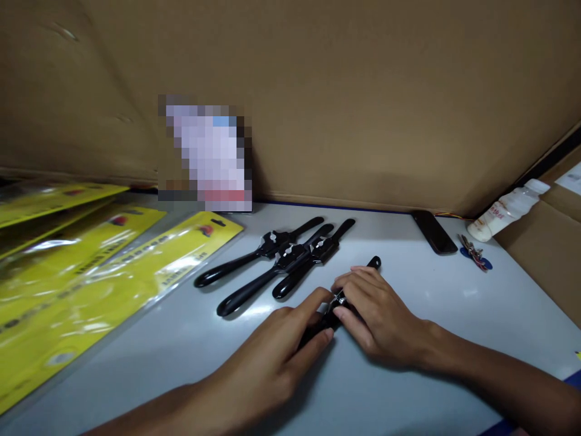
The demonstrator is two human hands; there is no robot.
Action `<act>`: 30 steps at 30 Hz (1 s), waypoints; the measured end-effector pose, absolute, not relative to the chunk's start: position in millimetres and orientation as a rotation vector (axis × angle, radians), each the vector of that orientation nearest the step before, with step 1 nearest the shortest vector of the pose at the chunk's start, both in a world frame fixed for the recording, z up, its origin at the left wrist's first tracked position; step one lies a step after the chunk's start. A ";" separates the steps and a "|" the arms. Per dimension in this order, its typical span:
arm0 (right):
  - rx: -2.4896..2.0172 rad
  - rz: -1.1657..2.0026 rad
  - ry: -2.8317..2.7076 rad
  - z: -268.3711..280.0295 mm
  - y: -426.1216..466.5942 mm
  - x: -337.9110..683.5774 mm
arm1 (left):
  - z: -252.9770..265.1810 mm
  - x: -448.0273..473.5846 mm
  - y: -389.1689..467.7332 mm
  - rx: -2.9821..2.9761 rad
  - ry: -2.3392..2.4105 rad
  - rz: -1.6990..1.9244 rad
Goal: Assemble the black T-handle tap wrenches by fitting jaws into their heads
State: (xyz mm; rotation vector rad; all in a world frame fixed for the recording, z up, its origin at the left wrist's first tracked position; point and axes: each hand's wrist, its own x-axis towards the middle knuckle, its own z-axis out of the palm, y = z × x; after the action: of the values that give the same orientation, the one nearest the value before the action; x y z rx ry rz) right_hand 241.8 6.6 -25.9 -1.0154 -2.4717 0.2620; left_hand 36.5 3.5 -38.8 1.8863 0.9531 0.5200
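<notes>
Both my hands are closed around a black spokeshave (334,304) just above the grey tabletop (408,393). My left hand (284,342) grips its near handle, with thumb and forefinger close to the metal middle. My right hand (374,315) wraps the far side, its fingers by the shiny blade part; the rounded handle end sticks out beyond them. My fingers hide much of the tool. Just beyond my left hand lie three more black spokeshaves, side by side at a slant: a left one (270,243), a middle one (287,259) and a right one (320,249).
Yellow blister packages (131,266) overlap along the left side. A pixelated upright item (218,151) leans on the cardboard wall (363,109) at the back. To the right lie a black phone (434,232), a bunch of keys (474,253) and a tilted whitish bottle (508,209).
</notes>
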 end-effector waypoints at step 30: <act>-0.796 0.089 -2.237 -34.6 22.2 251.1 | -18.5 38.0 8.5 1.415 0.912 0.445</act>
State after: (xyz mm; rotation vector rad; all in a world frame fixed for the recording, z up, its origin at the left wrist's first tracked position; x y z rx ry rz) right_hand 251.1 22.2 -34.6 -0.7957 -2.2365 0.0892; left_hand 38.0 8.5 -18.5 1.4150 0.9123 0.4448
